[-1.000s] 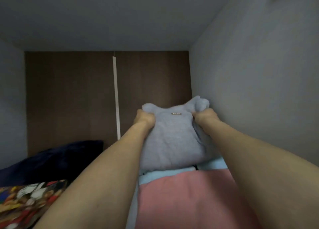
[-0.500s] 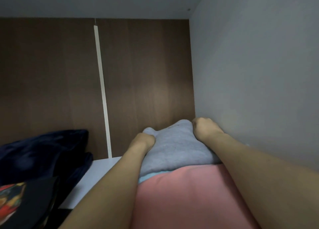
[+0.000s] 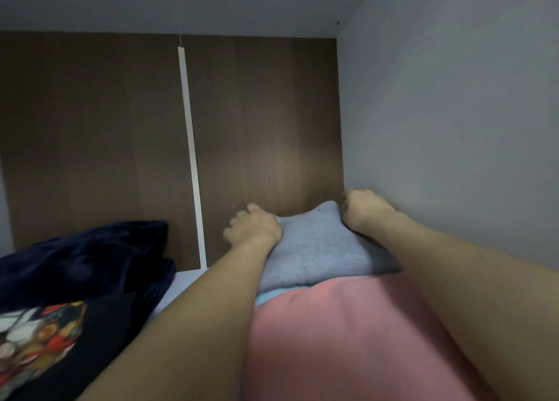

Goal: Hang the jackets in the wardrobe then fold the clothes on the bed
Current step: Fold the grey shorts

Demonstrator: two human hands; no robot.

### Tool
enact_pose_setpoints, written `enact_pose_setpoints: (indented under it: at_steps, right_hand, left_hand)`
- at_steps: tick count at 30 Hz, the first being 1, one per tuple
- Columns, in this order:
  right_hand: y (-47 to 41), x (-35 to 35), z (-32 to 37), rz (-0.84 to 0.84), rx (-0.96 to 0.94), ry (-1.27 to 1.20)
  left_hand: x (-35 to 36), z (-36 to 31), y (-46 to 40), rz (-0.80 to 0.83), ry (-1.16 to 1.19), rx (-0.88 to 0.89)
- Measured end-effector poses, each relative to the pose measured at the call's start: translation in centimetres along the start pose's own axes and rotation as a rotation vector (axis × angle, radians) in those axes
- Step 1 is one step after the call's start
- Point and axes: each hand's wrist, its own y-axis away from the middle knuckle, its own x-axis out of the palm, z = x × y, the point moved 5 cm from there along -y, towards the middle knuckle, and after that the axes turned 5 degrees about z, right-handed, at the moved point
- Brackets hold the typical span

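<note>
Grey garment (image 3: 314,249): folded, on a pink garment (image 3: 341,334), far corner of shelf; long axis runs left-right.
Left hand (image 3: 252,229): loosened on its left edge.
Right hand (image 3: 364,210): clenched on its right corner.
Surroundings: white shelf (image 3: 181,282), brown back panel (image 3: 263,122), grey side wall (image 3: 453,128); dark clothes (image 3: 75,264) left.

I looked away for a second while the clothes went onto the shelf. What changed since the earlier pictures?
The grey folded garment came down from mid-air onto the stack, above the pink garment. The left hand loosened its grip; the right hand still pinches its corner. The dark blue clothes stayed put.
</note>
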Motion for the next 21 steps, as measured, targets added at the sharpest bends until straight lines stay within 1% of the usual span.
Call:
enact_pose_setpoints:
  at_steps: [2, 8, 10, 12, 17, 21]
  right_hand:
    - [1.5, -2.5, 0.9, -0.028, 0.006, -0.027]
    - [8.6, -8.8, 4.1, -0.115, -0.037, -0.074]
    - [12.0, -10.8, 5.0, -0.148, -0.060, -0.070]
    - [15.7, -12.8, 5.6, -0.183, -0.063, -0.062]
    - [25.7, -18.1, 5.5, -0.307, -0.028, -0.002]
    - [35.0, -23.4, 4.4, -0.405, 0.044, 0.119]
  left_hand:
    - [-2.8, -1.0, 2.0, -0.140, -0.077, 0.162]
    - [-9.6, -2.1, 8.9, -0.381, -0.182, 0.498]
    - [-11.2, -2.2, 11.7, -0.439, -0.168, 0.592]
    - [-12.6, -2.2, 14.8, -0.485, -0.134, 0.677]
    - [-15.3, -3.0, 22.4, -0.520, -0.077, 0.846]
    - [-17.9, -4.6, 29.1, -0.548, 0.063, 0.967]
